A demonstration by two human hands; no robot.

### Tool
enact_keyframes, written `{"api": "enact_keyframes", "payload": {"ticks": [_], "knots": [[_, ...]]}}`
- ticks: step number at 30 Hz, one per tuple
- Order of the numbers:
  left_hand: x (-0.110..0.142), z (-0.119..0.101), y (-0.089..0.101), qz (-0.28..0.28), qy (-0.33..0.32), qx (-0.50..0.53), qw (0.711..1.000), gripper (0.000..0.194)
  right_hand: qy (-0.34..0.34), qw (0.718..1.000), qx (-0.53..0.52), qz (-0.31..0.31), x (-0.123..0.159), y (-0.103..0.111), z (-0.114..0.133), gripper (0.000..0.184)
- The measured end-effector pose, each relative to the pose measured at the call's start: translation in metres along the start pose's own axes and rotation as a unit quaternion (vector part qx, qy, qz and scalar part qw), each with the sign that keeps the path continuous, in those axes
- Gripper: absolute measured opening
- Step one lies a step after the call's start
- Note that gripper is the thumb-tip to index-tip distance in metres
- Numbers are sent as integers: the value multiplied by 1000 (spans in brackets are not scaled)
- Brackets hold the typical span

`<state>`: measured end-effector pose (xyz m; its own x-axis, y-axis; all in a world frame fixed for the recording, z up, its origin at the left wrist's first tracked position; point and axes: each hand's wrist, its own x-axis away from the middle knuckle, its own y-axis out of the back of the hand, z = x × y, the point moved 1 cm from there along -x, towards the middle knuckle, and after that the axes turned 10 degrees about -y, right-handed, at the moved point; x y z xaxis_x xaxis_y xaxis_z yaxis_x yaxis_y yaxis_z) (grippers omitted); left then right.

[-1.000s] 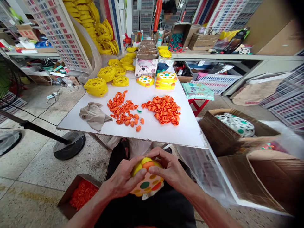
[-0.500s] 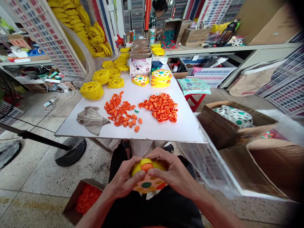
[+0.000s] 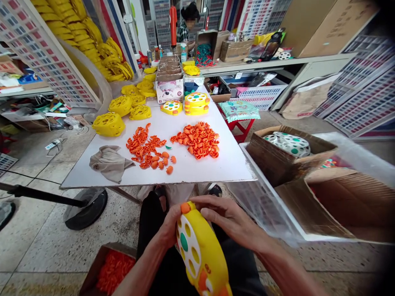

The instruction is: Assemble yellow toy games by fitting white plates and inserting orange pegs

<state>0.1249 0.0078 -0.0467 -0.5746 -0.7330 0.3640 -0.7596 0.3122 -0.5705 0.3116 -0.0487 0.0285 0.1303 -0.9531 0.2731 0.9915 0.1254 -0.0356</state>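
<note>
I hold a round yellow toy disc [image 3: 200, 253] over my lap, its white face dotted with coloured holes turned to the left. An orange knob [image 3: 185, 207] sits at its top edge. My left hand [image 3: 168, 230] cups the disc from behind, fingers wrapped on its rim. My right hand [image 3: 230, 222] grips the yellow rim from the right, thumb and fingers closed on it.
A white table [image 3: 197, 172] ahead carries two heaps of orange parts [image 3: 199, 139], a grey rag [image 3: 109, 162], yellow shells [image 3: 109, 123] and stacked finished discs [image 3: 196, 102]. A cardboard box of white discs [image 3: 288, 146] stands at right, a box of orange parts [image 3: 112, 269] on the floor at left. A person works at the back.
I have turned the disc from lying face up to standing on edge, its white face now to the left. My view has swung slightly right.
</note>
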Motion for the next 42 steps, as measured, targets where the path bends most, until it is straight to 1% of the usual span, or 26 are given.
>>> {"api": "enact_keyframes", "payload": {"ticks": [2, 4, 6, 8, 10, 12, 14, 15, 17, 20, 22, 25, 27, 31, 33, 35, 38, 42], "knots": [[1, 4, -5, 8, 16, 16, 1000, 58, 7, 1000, -1, -7, -1, -3, -1, 33], [3, 6, -8, 14, 16, 29, 999, 58, 6, 1000, -16, -9, -2, -6, -2, 30], [4, 6, -8, 20, 1, 26, 999, 60, -5, 999, -49, -5, -2, -9, -2, 31], [4, 3, -6, 47, -21, 4, 999, 60, -18, 996, -86, 7, 0, -11, -3, 32], [3, -5, -3, 89, -55, -47, 993, 56, -29, 994, -106, 18, 3, -13, -3, 34], [4, -15, -2, 121, -101, -128, 979, 52, -37, 995, -96, 15, 5, -14, -3, 37], [6, -25, -4, 131, -142, -208, 959, 50, -35, 997, -68, -1, 8, -15, -3, 40], [7, -30, -5, 133, -152, -239, 950, 49, -29, 998, -54, -9, 8, -16, -3, 41], [11, -37, -10, 135, -148, -279, 939, 45, -11, 999, -26, -22, 9, -17, -5, 43], [16, -45, -16, 151, -117, -319, 929, 38, 30, 996, 53, -65, 8, -18, -10, 37], [19, -49, -17, 171, -95, -330, 923, 35, 65, 986, 114, -99, 8, -17, -14, 31], [22, -51, -15, 198, -63, -341, 917, 39, 118, 971, 165, -128, 7, -14, -22, 24], [24, -49, -14, 189, -59, -360, 912, 42, 151, 960, 182, -148, 4, -13, -26, 23], [27, -46, -18, 152, -111, -425, 885, 41, 212, 932, 220, -195, -1, -17, -31, 22], [28, -45, -21, 142, -133, -457, 868, 38, 226, 922, 232, -210, -3, -20, -34, 21], [29, -45, -22, 135, -138, -478, 857, 37, 234, 916, 239, -220, -4, -22, -38, 21], [30, -46, -22, 136, -121, -480, 858, 36, 254, 905, 254, -226, -6, -21, -42, 21], [29, -50, -20, 134, -109, -487, 856, 34, 284, 886, 303, -205, -8, -16, -41, 22]]}}
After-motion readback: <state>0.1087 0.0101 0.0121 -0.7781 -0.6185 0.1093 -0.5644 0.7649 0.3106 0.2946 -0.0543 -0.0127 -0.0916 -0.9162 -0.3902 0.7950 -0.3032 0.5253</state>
